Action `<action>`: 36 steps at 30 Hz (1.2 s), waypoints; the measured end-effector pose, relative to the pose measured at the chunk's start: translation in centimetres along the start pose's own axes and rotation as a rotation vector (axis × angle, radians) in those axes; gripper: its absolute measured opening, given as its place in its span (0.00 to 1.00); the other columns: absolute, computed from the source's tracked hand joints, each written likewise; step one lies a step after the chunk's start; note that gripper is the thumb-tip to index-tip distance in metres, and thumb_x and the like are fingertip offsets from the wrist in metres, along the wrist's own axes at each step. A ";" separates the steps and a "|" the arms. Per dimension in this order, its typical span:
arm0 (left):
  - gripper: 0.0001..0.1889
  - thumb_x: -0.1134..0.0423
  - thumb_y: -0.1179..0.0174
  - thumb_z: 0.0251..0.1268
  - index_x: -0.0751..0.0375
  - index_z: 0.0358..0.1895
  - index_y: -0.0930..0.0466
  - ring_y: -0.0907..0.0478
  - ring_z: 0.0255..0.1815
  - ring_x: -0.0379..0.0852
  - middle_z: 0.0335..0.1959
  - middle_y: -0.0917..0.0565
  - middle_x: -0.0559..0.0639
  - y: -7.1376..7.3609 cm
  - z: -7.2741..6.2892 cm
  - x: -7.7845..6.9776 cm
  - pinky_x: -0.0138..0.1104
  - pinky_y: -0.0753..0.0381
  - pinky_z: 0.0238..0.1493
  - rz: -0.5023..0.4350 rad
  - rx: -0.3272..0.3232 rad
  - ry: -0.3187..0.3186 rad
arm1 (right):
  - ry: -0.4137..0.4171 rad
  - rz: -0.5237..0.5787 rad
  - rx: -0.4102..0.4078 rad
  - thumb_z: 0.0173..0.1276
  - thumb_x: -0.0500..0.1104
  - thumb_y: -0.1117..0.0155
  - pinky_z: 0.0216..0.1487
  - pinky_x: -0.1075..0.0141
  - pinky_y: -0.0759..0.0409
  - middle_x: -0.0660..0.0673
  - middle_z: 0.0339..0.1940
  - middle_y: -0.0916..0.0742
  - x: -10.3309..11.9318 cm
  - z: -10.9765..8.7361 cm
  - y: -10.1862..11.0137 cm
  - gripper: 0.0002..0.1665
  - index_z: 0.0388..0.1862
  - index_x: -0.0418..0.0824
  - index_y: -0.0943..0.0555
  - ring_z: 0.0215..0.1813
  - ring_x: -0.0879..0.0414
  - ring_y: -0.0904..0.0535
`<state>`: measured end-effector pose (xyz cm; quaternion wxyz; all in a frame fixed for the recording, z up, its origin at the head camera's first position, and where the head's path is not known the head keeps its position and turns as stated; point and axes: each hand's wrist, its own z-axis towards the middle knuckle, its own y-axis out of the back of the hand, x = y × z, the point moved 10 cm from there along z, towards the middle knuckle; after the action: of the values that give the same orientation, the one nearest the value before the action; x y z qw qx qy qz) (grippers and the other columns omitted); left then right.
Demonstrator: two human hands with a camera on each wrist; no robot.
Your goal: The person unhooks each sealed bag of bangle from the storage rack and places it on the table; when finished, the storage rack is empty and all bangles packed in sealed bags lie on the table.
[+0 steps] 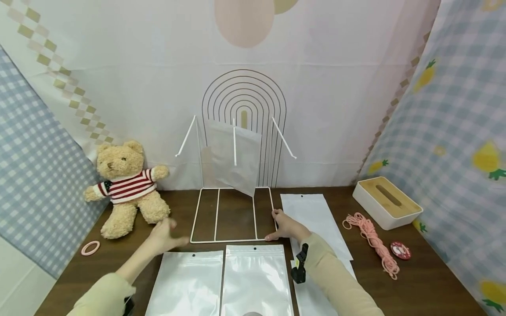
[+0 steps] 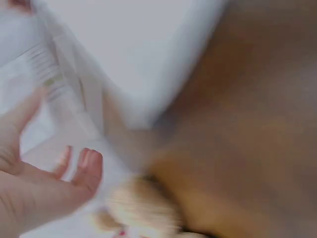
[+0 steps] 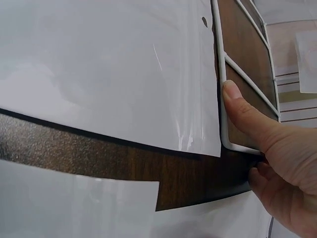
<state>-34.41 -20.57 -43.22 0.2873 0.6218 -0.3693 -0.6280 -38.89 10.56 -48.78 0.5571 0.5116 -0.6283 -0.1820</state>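
Observation:
A white wire display rack stands at the back of the table, with three prongs angled out from its top. One white pouch hangs at its middle prong. My right hand grips the front right corner of the rack's base, thumb on the front wire, other fingers by the side wire. Just off the front left corner, my left hand is spread and holds nothing; its wrist view is blurred. Two glossy zip pouches lie flat before the rack, and further white pouches lie at right, partly under my right arm.
A teddy bear in a striped shirt sits at left, near a pink ring. On the right are a tissue box, a bundle of pink cord and a round red tin or badge. Fabric hangs behind and on both sides.

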 end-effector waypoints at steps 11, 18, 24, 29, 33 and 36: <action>0.48 0.44 0.45 0.59 0.62 0.72 0.64 0.57 0.73 0.62 0.73 0.56 0.66 6.6 11.4 -11.4 0.51 0.54 0.71 -0.406 -0.171 -0.119 | 0.003 0.023 -0.002 0.50 0.49 0.28 0.68 0.51 0.41 0.30 0.71 0.45 -0.2 -0.4 -0.3 0.57 0.69 0.26 0.49 0.71 0.38 0.46; 0.38 0.53 0.43 0.62 0.58 0.71 0.53 0.46 0.72 0.52 0.70 0.42 0.61 9.1 13.7 -13.4 0.42 0.50 0.72 -0.664 -0.417 -0.207 | 0.006 0.009 -0.013 0.50 0.48 0.28 0.67 0.53 0.38 0.31 0.71 0.44 0.0 -0.7 -0.2 0.56 0.68 0.26 0.47 0.71 0.40 0.43; 0.19 0.63 0.45 0.63 0.70 0.53 0.32 0.29 0.37 0.35 0.37 0.27 0.49 10.4 12.3 -13.4 0.24 0.29 0.42 -0.825 -0.595 -0.295 | 0.020 -0.015 -0.022 0.50 0.49 0.28 0.67 0.53 0.38 0.31 0.71 0.43 0.5 -0.5 -0.2 0.56 0.68 0.26 0.47 0.71 0.41 0.43; 0.12 0.69 0.45 0.62 0.76 0.44 0.30 0.31 0.26 0.30 0.28 0.28 0.41 10.4 10.5 -13.8 0.19 0.31 0.29 -0.920 -0.576 -0.336 | 0.013 -0.018 -0.017 0.50 0.49 0.29 0.67 0.53 0.37 0.32 0.71 0.43 0.6 -0.5 -0.3 0.56 0.69 0.27 0.47 0.71 0.41 0.43; 0.03 0.73 0.44 0.59 0.70 0.33 0.29 0.32 0.22 0.30 0.23 0.26 0.38 10.5 9.0 -14.0 0.19 0.33 0.25 -0.997 -0.575 -0.361 | 0.006 0.002 -0.014 0.51 0.49 0.29 0.66 0.53 0.36 0.31 0.71 0.44 0.5 -0.5 -0.2 0.56 0.69 0.27 0.48 0.71 0.40 0.42; 0.08 0.73 0.43 0.59 0.59 0.27 0.30 0.34 0.20 0.29 0.21 0.24 0.34 10.4 7.7 -14.3 0.19 0.35 0.22 -0.987 -0.561 -0.356 | -0.006 0.005 -0.016 0.51 0.49 0.29 0.66 0.52 0.37 0.32 0.72 0.44 0.3 -0.5 -0.1 0.56 0.69 0.27 0.48 0.71 0.40 0.42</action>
<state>-42.23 -13.91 -26.93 0.0481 0.5055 0.1010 -0.8556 -38.40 10.46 -48.58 0.5597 0.5050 -0.6299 -0.1868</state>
